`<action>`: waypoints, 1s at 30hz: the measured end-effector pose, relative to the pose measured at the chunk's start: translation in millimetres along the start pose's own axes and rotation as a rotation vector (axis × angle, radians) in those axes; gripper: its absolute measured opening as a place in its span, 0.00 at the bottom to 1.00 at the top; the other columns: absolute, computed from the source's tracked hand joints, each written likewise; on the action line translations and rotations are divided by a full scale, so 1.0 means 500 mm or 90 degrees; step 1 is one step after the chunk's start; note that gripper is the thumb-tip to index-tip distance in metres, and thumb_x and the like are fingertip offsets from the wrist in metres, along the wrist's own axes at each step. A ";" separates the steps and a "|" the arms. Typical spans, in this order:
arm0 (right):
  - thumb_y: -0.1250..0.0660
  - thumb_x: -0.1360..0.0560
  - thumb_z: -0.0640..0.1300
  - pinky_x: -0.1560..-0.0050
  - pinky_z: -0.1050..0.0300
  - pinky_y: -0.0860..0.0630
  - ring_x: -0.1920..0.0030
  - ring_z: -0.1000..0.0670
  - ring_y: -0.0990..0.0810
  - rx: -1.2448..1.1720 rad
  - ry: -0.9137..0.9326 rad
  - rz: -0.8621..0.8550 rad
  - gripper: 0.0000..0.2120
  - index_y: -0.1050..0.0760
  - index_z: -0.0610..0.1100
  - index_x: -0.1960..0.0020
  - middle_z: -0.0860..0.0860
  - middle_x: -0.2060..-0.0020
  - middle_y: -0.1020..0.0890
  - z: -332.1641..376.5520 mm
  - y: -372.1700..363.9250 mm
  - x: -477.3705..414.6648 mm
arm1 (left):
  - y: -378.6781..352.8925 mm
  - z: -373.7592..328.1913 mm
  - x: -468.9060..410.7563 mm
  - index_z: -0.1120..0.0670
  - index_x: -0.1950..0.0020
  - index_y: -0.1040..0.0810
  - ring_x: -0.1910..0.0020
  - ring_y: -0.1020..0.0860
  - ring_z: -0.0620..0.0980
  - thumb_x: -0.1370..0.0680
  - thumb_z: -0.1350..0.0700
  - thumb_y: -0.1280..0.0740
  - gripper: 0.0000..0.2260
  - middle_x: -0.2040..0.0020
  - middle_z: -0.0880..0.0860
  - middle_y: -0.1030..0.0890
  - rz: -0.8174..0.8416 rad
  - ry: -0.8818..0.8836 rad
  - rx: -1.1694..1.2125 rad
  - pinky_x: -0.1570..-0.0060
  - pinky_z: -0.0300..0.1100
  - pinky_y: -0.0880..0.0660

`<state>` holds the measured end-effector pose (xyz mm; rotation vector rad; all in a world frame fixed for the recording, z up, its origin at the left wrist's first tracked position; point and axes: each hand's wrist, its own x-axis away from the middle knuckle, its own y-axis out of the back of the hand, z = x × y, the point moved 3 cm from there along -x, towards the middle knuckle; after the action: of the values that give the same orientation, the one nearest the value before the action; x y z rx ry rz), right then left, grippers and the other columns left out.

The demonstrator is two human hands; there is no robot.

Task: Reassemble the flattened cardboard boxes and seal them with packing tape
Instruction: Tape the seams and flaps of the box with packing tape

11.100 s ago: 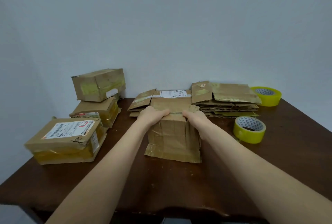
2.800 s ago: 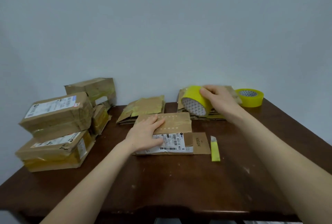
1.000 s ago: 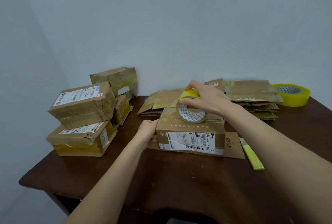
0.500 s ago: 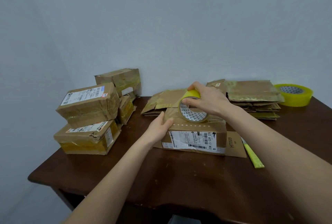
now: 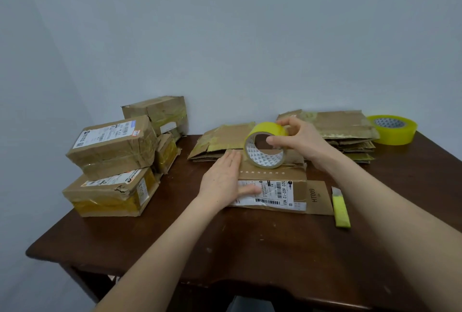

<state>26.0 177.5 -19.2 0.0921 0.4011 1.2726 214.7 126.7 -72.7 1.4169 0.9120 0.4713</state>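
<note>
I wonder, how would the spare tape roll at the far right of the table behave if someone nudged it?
The spare tape roll lies flat, so it would probably slide, not roll. Its thick winding suggests some heft for its size. It sits near the table edge, so a hard push might send it off.

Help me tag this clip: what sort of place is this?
Likely a makeshift packing spot in a plain room: wooden table against bare walls, taped parcels stacked left, flattened cardboard, spare tape roll.
</note>
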 end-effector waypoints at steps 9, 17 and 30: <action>0.23 0.33 0.52 0.54 0.64 0.29 0.52 0.59 0.23 0.272 0.032 0.018 0.18 0.19 0.52 0.44 0.57 0.48 0.20 0.042 0.086 0.013 | 0.009 -0.002 0.004 0.55 0.22 0.49 0.23 0.52 0.46 0.30 0.31 0.37 0.47 0.21 0.51 0.50 0.029 -0.012 -0.012 0.26 0.43 0.49; 0.28 0.29 0.57 0.58 0.61 0.31 0.52 0.55 0.24 0.280 -0.005 -0.023 0.18 0.25 0.51 0.43 0.54 0.49 0.23 0.024 0.111 0.023 | 0.025 -0.013 -0.008 0.49 0.22 0.49 0.27 0.40 0.52 0.34 0.24 0.42 0.48 0.26 0.52 0.38 0.040 -0.018 -0.101 0.26 0.57 0.51; 0.24 0.32 0.51 0.48 0.58 0.28 0.46 0.52 0.24 0.202 0.008 -0.014 0.24 0.24 0.48 0.39 0.53 0.47 0.22 0.040 0.036 0.014 | -0.001 -0.043 -0.020 0.56 0.21 0.52 0.23 0.49 0.52 0.28 0.30 0.42 0.45 0.21 0.53 0.49 0.061 -0.144 -0.088 0.25 0.46 0.51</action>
<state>18.1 192.3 2.6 0.3474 0.6118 1.1804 192.1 132.7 -68.5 1.3604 0.6206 0.4275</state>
